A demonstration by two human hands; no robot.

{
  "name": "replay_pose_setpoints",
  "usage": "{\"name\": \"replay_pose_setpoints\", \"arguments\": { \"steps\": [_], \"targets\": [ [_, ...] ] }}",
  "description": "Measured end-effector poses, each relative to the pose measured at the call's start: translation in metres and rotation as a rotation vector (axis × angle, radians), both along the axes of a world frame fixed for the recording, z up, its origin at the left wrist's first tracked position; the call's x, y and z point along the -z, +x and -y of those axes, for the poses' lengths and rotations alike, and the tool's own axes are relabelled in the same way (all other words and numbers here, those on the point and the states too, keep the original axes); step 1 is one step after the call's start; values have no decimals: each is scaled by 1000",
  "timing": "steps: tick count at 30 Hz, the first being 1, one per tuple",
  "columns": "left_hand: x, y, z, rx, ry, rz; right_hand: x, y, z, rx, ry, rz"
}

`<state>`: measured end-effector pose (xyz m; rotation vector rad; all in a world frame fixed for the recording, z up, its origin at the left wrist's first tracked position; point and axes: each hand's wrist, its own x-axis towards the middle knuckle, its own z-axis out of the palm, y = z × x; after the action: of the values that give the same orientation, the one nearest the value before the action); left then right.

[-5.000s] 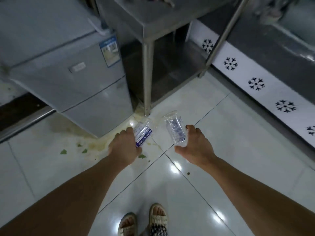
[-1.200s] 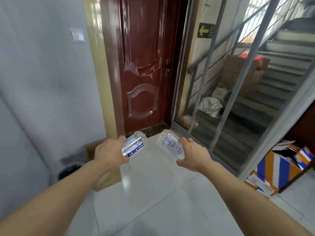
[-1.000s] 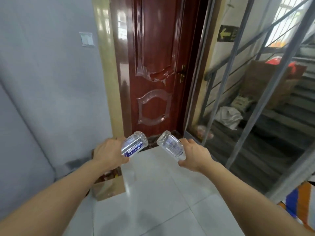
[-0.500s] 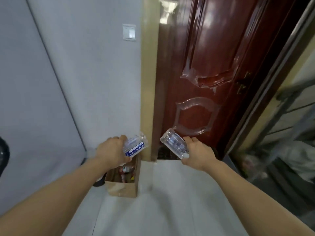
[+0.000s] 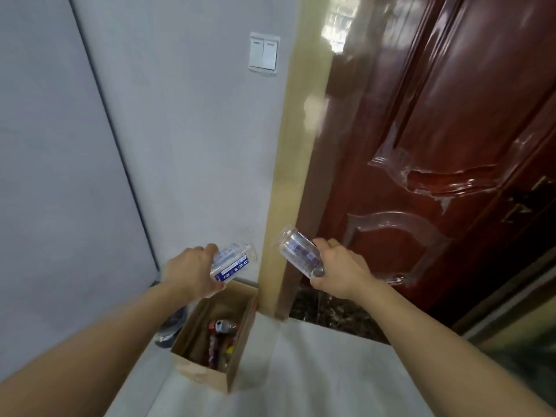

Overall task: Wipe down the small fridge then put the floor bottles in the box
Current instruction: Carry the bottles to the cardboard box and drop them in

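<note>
The grey wall [image 5: 180,145] and the red-brown door [image 5: 451,130] form the corner where the cardboard box [image 5: 237,341] stands open on the floor [image 5: 301,371], hard against the yellow door frame [image 5: 298,176]. The box already contains several bottles [image 5: 221,332], lying jumbled; the free space inside appears narrow.

The left hand [image 5: 192,273] has its fingers wrapped round a clear bottle with a blue label [image 5: 230,263], held tilted above the far end of the box. The right hand [image 5: 340,272] has its fingers wrapped round a second clear bottle [image 5: 298,254], held in front of the door frame, beside the box and not over it.

Risks, in my judgement: the right-hand bottle, if released from its present position, would land on the floor and roll. Either bottle, being light and empty-looking, could bounce off the contents or the rim. Dropping both together from this height raises the chance of a miss.
</note>
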<state>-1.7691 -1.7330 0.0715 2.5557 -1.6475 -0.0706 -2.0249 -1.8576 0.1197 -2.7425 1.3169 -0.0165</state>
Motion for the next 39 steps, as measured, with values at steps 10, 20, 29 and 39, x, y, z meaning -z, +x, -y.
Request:
{"name": "replay_pose_setpoints", "arguments": {
  "steps": [10, 20, 29, 39],
  "targets": [
    [20, 25, 59, -364, 47, -62, 23, 95, 142, -345, 42, 3],
    [45, -19, 73, -815, 99, -128, 59, 169, 221, -761, 137, -116],
    [89, -22, 56, -1064, 158, -227, 115, 230, 210, -984, 189, -236],
    [166, 12, 79, -1159, 202, -429, 194, 281, 230, -999, 286, -405]
  ]
}}
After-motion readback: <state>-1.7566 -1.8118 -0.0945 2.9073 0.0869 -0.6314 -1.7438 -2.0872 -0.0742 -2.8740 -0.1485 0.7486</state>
